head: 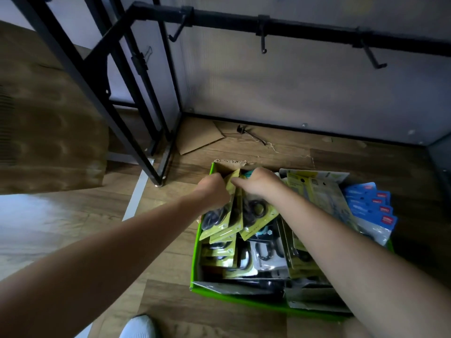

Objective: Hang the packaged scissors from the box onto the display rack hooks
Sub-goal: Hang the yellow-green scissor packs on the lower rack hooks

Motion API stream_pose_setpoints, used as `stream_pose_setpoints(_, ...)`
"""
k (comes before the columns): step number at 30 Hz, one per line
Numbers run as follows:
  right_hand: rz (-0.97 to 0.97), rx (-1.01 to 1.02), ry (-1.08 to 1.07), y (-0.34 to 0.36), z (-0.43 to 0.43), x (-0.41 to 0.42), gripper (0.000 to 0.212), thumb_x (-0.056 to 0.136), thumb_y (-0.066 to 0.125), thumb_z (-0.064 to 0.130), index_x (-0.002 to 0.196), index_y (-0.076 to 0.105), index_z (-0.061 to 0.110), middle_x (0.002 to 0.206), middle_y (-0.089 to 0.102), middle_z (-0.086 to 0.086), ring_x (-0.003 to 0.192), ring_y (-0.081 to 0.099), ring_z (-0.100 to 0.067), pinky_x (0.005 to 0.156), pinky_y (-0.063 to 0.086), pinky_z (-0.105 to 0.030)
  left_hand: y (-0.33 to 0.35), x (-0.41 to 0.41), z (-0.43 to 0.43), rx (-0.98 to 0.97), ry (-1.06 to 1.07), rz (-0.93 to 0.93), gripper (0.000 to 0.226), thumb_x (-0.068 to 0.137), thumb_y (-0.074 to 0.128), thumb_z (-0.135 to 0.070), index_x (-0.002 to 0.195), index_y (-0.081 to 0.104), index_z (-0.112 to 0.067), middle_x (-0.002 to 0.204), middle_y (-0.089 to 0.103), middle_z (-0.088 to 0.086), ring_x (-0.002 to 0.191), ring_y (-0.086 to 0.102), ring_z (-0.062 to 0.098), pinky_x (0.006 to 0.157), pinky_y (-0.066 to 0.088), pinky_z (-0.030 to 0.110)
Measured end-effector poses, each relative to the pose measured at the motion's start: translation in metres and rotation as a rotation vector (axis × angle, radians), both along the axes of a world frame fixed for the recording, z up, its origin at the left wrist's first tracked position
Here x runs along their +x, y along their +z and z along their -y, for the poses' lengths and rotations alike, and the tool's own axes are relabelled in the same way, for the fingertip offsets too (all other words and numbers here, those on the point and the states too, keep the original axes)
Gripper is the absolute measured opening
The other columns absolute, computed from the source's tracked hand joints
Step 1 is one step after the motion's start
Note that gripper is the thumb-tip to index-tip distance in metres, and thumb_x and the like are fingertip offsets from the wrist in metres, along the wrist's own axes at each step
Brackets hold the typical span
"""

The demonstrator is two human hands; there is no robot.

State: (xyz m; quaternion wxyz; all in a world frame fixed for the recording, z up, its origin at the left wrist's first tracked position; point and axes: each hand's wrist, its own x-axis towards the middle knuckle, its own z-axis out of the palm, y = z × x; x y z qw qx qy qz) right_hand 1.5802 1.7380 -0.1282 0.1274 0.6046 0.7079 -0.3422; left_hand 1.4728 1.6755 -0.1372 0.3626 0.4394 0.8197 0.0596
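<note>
Your left hand and right hand each curl fingers round the tops of flat, glossy yellow-green scissors packs, fanned over the green cardboard box on the wood-grain floor.

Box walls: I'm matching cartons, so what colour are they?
Bright green box, best in the head view.

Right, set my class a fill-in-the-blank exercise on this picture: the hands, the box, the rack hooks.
1. The left hand and the right hand grip yellow-green carded scissor packs in the ____ cardboard box.
2. The horizontal black rack bar carries ____ black hooks.
3. A loose black metal hook lies on the wooden ____.
4. The blue packs lie at the box's ____ side in the picture.
Missing words: green; three; floor; right.
</note>
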Motion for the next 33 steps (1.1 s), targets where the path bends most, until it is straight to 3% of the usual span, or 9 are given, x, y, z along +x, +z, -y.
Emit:
stream_pose_setpoints(4, -0.004, -0.006, 0.019, -0.001, 0.009, 0.000, 0.053, 0.084, 0.062, 0.062, 0.070, 0.047, 0.013, 0.066, 0.049, -0.001, 0.058, 0.047, -0.014, 0.047, 0.032, -0.028, 0.009, -0.005, 0.013, -0.057, 0.012, 0.123, 0.031, 0.097, 0.045, -0.010, 0.118, 0.066, -0.003, 0.118, 0.066, 0.015, 0.110, 0.062, 0.029, 0.088, 0.048, 0.031)
stream_pose_setpoints(8, -0.066, -0.040, 0.003, 0.000, 0.013, -0.004, 0.051, 0.082, 0.066, 0.059, 0.071, 0.048, 0.013, 0.068, 0.050, -0.001, 0.060, 0.048, -0.014, 0.049, 0.034, -0.028, 0.010, -0.010, 0.022, -0.003, 0.114, 0.323, 0.026, 0.097, 0.042, -0.001, 0.091, 0.067, -0.002, 0.088, 0.065, 0.015, 0.074, 0.059, 0.021, 0.073, 0.053, 0.033)
stream_pose_setpoints(11, -0.142, -0.076, 0.001, 0.000, 0.016, -0.008, 0.048, 0.080, 0.070, 0.056, 0.080, 0.057, 0.010, 0.078, 0.058, -0.003, 0.068, 0.052, -0.016, 0.057, 0.039, -0.028, 0.005, -0.013, 0.028, 0.051, 0.259, 0.423, 0.034, 0.095, 0.043, 0.009, 0.073, 0.059, -0.012, 0.075, 0.059, 0.007, 0.063, 0.053, 0.013, 0.068, 0.052, 0.029)
stream_pose_setpoints(14, -0.162, -0.102, 0.034, 0.000, 0.022, -0.009, 0.044, 0.075, 0.079, 0.047, 0.089, 0.060, 0.009, 0.087, 0.061, -0.006, 0.081, 0.058, -0.021, 0.069, 0.045, -0.031, 0.005, -0.017, 0.034, 0.111, 0.457, 0.556, 0.030, 0.092, 0.038, 0.015, 0.080, 0.055, -0.006, 0.076, 0.058, 0.012, 0.061, 0.058, 0.018, 0.059, 0.053, 0.027)
stream_pose_setpoints(18, -0.206, -0.099, 0.017, 0.001, 0.022, -0.002, 0.033, 0.078, 0.078, 0.031, 0.087, 0.054, 0.011, 0.089, 0.060, -0.006, 0.075, 0.054, -0.017, 0.070, 0.047, -0.032, 0.010, -0.018, 0.039, 0.119, 0.548, 0.682, 0.022, 0.091, 0.040, 0.017, 0.095, 0.052, -0.001, 0.086, 0.056, 0.014, 0.065, 0.064, 0.021, 0.058, 0.059, 0.027)
stream_pose_setpoints(24, -0.453, -0.131, -0.138, -0.006, 0.013, 0.024, 0.024, 0.079, 0.076, 0.019, 0.100, 0.068, 0.014, 0.098, 0.073, -0.004, 0.090, 0.069, -0.021, 0.084, 0.054, -0.035, 0.001, -0.027, 0.025, 0.189, 0.367, 0.268, 0.019, 0.086, 0.053, -0.011, 0.080, 0.067, 0.001, 0.075, 0.061, 0.010, 0.070, 0.056, 0.025, 0.065, 0.052, 0.034)
stream_pose_setpoints(27, -0.587, -0.176, -0.145, 0.001, 0.011, 0.037, 0.018, 0.082, 0.074, 0.018, 0.100, 0.070, 0.022, 0.101, 0.074, 0.002, 0.092, 0.069, -0.012, 0.087, 0.054, -0.034, 0.004, -0.032, 0.020, 0.183, 0.463, 0.486, 0.033, 0.088, 0.057, -0.028, 0.092, 0.072, 0.002, 0.085, 0.068, 0.013, 0.074, 0.061, 0.022, 0.071, 0.055, 0.035)
stream_pose_setpoints(30, -0.760, -0.233, -0.181, 0.014, 0.015, 0.042, 0.021, 0.089, 0.068, 0.009, 0.096, 0.061, 0.028, 0.100, 0.070, 0.010, 0.092, 0.063, 0.000, 0.084, 0.048, -0.019, 0.014, -0.030, 0.020, 0.172, 0.563, 0.930, 0.035, 0.098, 0.052, -0.036, 0.100, 0.070, -0.005, 0.092, 0.071, 0.011, 0.083, 0.067, 0.022, 0.079, 0.054, 0.035)
stream_pose_setpoints(33, -0.895, -0.275, -0.200, 0.021, 0.018, 0.039, 0.026, 0.092, 0.060, 0.003, 0.102, 0.057, 0.026, 0.099, 0.068, 0.012, 0.103, 0.062, -0.005, 0.082, 0.046, -0.015, 0.020, -0.026, 0.018, 0.189, 0.619, 1.184, 0.044, 0.101, 0.045, -0.043, 0.118, 0.065, -0.008, 0.109, 0.072, 0.016, 0.102, 0.070, 0.030, 0.090, 0.054, 0.043)
